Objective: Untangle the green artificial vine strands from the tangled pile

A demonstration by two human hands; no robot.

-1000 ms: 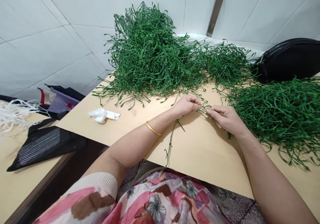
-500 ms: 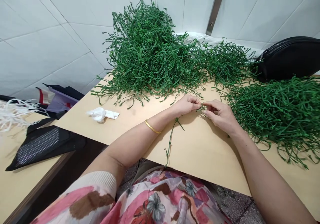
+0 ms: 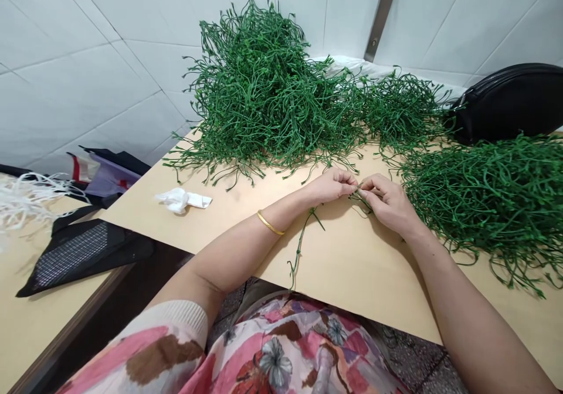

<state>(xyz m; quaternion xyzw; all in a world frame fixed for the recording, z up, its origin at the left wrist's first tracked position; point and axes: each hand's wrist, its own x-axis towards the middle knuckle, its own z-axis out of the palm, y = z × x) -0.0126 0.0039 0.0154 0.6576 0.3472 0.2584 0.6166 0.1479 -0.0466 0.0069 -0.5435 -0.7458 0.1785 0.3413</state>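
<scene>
My left hand (image 3: 335, 184) and my right hand (image 3: 385, 199) meet fingertip to fingertip over the table. Both are pinched on a thin green plastic stem (image 3: 361, 204), and a short loose piece of it shows below the fingers. The exact point of grip is hidden by the fingertips. From beneath my left wrist a joined strand of green stems (image 3: 299, 247) trails down to the table's front edge. A heap of loose green stems (image 3: 488, 200) lies just right of my right hand. The larger heap (image 3: 268, 89) rises behind my hands.
A black bag (image 3: 510, 104) stands against the tiled wall at the back right. Crumpled white tissue (image 3: 178, 200) lies left of my forearm. On the adjoining table (image 3: 53, 318) at left are a black mesh piece (image 3: 73, 256) and white strings (image 3: 30, 206).
My fingertips have drawn closer together, and my right fingers have closed more tightly. The loose green end below them hangs slightly lower. The view has shifted slightly.
</scene>
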